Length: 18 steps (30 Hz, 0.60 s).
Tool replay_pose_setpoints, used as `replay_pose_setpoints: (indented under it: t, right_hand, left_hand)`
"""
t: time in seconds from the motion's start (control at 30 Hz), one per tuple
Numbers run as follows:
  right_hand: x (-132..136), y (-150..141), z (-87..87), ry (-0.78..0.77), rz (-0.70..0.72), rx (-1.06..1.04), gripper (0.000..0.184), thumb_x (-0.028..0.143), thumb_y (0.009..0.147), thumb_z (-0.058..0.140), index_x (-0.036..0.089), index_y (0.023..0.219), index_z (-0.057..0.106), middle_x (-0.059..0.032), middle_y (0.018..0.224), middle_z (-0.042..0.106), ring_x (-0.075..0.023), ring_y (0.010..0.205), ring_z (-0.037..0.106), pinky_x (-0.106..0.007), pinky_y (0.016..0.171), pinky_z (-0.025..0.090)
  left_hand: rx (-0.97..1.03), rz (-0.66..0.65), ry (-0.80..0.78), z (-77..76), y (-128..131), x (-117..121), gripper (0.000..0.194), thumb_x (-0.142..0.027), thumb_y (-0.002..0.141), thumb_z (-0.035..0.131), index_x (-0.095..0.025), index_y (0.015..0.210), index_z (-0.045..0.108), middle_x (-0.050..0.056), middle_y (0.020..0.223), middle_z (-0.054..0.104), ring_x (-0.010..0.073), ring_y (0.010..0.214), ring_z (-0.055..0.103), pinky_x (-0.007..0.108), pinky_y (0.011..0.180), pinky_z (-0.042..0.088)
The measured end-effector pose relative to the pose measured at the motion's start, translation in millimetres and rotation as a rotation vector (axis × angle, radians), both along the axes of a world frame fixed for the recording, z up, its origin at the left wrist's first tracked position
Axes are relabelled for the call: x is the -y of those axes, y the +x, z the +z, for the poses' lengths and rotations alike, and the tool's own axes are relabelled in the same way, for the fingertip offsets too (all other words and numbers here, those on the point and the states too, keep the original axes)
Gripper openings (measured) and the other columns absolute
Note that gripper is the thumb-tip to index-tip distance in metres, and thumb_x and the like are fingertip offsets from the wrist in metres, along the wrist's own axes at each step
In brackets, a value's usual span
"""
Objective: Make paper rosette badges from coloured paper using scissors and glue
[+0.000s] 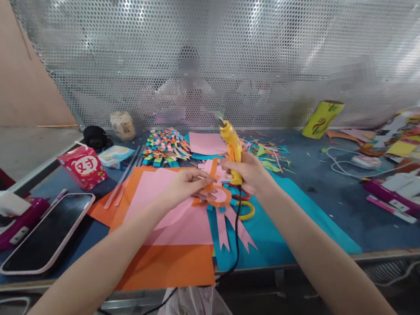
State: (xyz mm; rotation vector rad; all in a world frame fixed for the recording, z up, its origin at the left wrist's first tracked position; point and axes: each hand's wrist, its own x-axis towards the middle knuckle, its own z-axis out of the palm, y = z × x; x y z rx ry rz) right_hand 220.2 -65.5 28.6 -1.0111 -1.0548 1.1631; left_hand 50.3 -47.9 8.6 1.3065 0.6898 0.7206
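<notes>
My right hand (250, 170) is wrapped round a yellow hot glue gun (231, 144), its metal nozzle tilted up and its black cord (238, 232) running down over the table edge. In my left hand (186, 184) a narrow orange paper strip (214, 172) is pinched between the fingers. Just below both hands lies a paper rosette (219, 196) with an orange rim, a pink centre and pink forked tails (221, 229). Yellow-handled scissors (247, 210) lie beside it, partly covered. Pink paper (181, 230), orange paper (167, 269) and blue paper (301, 217) are spread underneath.
Left are a phone (50, 234), a red carton (84, 168), a tissue pack (116, 154) and a purple power strip (11, 226). A pile of coloured paper pieces (165, 148) lies behind, before a perforated metal screen (217, 46). A yellow package (322, 118) and another purple power strip (393, 196) are right.
</notes>
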Motion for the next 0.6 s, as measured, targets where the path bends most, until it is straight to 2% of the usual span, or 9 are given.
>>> replay_pose_setpoints:
  t: [0.23, 0.43, 0.6]
  right_hand:
    - [-0.3, 1.6, 0.8, 0.007, -0.017, 0.017, 0.052, 0.026, 0.039, 0.089, 0.019, 0.072, 0.049, 0.0082, 0.056, 0.049, -0.0039, 0.046, 0.041, -0.019, 0.039, 0.035]
    - [-0.9, -0.5, -0.8, 0.002, 0.004, 0.047, 0.052, 0.027, 0.041, 0.088, 0.018, 0.075, 0.050, 0.0083, 0.056, 0.051, -0.0039, 0.045, 0.041, -0.020, 0.040, 0.036]
    - [-1.2, -1.7, -2.3, -0.014, -0.001, 0.054, 0.056, 0.027, 0.039, 0.089, 0.019, 0.076, 0.047, 0.0083, 0.058, 0.053, -0.0042, 0.045, 0.043, -0.021, 0.041, 0.036]
  left_hand:
    - [-0.012, 0.000, -0.015, -2.4, -0.1, -1.7, 0.012, -0.020, 0.075, 0.070, -0.014, 0.072, 0.061, -0.001, 0.061, 0.069, 0.0121, 0.054, 0.068, 0.018, 0.053, 0.050]
    - [-0.052, 0.045, 0.005, 2.1, -0.1, 1.8, 0.008, -0.014, 0.078, 0.066, -0.015, 0.071, 0.061, -0.003, 0.058, 0.066, 0.0108, 0.053, 0.067, 0.018, 0.055, 0.050]
    - [-0.048, 0.042, 0.006, 2.2, 0.0, 2.7, 0.011, -0.018, 0.075, 0.070, -0.015, 0.074, 0.061, -0.003, 0.058, 0.066, 0.0114, 0.054, 0.067, 0.019, 0.057, 0.051]
